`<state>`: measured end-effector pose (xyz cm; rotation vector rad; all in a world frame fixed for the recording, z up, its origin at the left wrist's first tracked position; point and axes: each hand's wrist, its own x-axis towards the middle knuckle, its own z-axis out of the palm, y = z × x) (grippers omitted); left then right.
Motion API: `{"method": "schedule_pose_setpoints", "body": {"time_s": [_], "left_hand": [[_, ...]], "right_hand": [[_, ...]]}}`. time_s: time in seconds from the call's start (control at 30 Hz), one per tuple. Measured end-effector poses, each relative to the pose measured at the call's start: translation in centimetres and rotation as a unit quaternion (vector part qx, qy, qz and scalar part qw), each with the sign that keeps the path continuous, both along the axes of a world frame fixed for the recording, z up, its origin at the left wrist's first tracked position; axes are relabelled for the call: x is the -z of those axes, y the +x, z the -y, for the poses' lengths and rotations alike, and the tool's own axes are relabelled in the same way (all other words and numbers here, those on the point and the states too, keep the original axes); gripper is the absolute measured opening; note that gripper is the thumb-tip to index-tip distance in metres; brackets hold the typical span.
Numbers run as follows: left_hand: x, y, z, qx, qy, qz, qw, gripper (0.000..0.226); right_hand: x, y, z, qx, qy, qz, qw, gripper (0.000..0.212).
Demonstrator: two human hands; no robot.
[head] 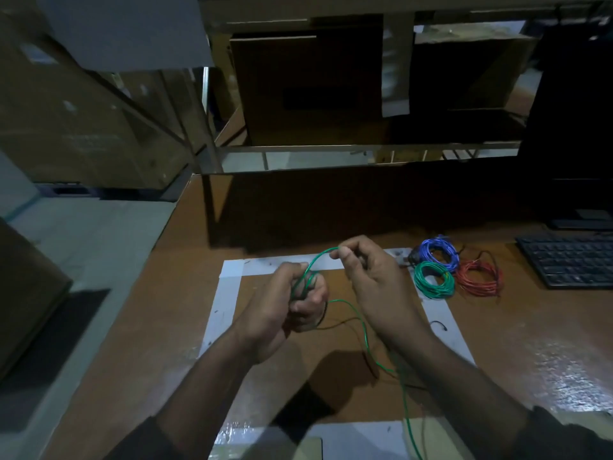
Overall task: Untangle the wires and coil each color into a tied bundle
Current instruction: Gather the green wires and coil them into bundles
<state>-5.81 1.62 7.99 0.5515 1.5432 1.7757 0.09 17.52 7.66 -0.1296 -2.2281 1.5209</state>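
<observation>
Winding stage. The left hand (292, 303) grips a small green coil (303, 287) in its curled fingers above the taped square (229, 293) on the table (149, 327). The right hand (368, 277), just beside it on the far side, pinches the green wire (320, 258) arching out of that coil. The loose tail (371, 353) trails toward the viewer, under the right wrist. Finished green bundle (433, 282), blue bundle (439, 254) and red bundle (479, 275) lie right. No legible writing.

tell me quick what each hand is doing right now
Left hand: gripping a small coil of the green wire.
Right hand: pinching the same wire's loop at its fingertips.
</observation>
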Motion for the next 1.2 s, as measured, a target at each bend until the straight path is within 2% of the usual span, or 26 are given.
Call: {"method": "schedule_pose_setpoints", "body": {"time_s": [0.13,0.27,0.33,0.47,0.6,0.67,0.8,0.87,1.03,1.2], "left_hand": [[-0.7,0.2,0.6,-0.001,0.120,0.141,0.983,0.042],[-1.2,0.7,1.0,0.044,0.223,0.242,0.943,0.037],[-1.4,1.1,0.7,0.023,0.244,0.254,0.936,0.037],[-1.4,2.0,-0.1,-0.099,0.250,0.207,0.941,0.040],[-1.9,1.7,0.2,-0.089,0.346,0.265,0.896,0.029],[-1.8,1.2,0.8,-0.134,0.334,0.267,0.894,0.026],[-1.8,1.6,1.0,-0.134,0.309,0.286,0.897,0.035],[-1.6,2.0,0.7,-0.150,0.255,0.285,0.912,0.042],[-1.6,3.1,0.4,-0.165,0.140,0.230,0.949,0.030],[-1.5,3.2,0.6,-0.156,0.110,0.210,0.959,0.036]], "right_hand": [[1.6,-0.5,-0.5,-0.039,-0.036,0.028,0.998,0.024],[2.8,-0.3,-1.2,-0.088,-0.041,0.093,0.991,0.038],[3.2,0.1,-1.6,-0.126,-0.054,0.138,0.981,0.037],[3.8,1.8,-2.6,-0.163,-0.043,0.173,0.970,0.031],[5.4,4.3,-2.9,-0.149,-0.070,0.152,0.974,0.026],[6.3,5.4,-2.6,-0.141,-0.081,0.146,0.976,0.026],[8.5,6.2,-1.7,-0.074,-0.012,0.121,0.990,0.024],[9.1,6.3,-1.1,-0.071,0.007,0.135,0.988,0.021],[7.9,6.0,-1.0,-0.052,0.031,0.140,0.988,0.022],[7.4,4.9,-1.1,-0.025,0.023,0.129,0.991,0.022]]}}
